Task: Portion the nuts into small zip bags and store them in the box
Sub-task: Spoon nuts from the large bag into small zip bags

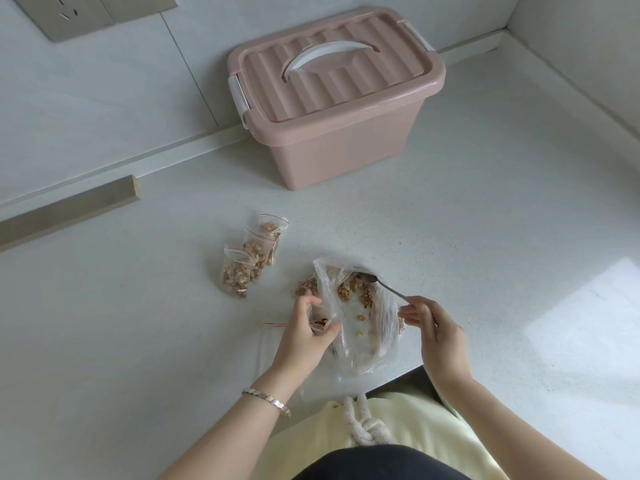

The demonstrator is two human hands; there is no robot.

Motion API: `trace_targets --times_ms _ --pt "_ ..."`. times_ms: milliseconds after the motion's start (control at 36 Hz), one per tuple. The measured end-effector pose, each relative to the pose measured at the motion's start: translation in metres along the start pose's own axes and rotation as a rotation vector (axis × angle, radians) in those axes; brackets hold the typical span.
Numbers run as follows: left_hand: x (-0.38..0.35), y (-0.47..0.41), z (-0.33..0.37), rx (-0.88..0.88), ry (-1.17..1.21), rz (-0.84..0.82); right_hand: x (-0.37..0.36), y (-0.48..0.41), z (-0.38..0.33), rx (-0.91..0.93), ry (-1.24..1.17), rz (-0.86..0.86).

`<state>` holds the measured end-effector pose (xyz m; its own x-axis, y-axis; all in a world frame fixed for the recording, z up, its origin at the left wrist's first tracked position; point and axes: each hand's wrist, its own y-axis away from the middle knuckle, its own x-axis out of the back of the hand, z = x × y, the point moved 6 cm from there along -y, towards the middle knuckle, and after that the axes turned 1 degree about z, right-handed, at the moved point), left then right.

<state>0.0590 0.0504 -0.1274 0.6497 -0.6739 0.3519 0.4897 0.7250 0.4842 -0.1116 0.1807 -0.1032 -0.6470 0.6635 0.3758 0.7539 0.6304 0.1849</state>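
Note:
A large clear plastic bag (360,327) of walnut pieces lies open on the white counter near its front edge. My right hand (433,332) holds a metal spoon (382,285) by the handle, its bowl among the nuts inside the bag. My left hand (304,332) grips a small zip bag (320,322) with a few nuts in it, held beside the big bag's left side. Three filled small zip bags (251,259) with red seal lines lie together to the left. The pink storage box (332,98) stands at the back, its lid shut and latched.
A loose pile of walnuts (306,285) lies just left of the big bag. Empty small zip bags (273,337) lie under my left wrist. The wall with a socket (65,12) runs along the back left. The counter's front edge (394,379) is close to my body.

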Motion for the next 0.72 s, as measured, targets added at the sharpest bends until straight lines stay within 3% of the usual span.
trace_targets --times_ms 556,722 --pt "0.003 0.001 0.001 0.000 0.037 -0.021 -0.018 0.006 0.020 -0.575 -0.454 -0.148" --pt "0.002 0.001 0.001 -0.008 0.044 -0.024 -0.012 0.011 0.026 -0.666 -0.529 -0.158"
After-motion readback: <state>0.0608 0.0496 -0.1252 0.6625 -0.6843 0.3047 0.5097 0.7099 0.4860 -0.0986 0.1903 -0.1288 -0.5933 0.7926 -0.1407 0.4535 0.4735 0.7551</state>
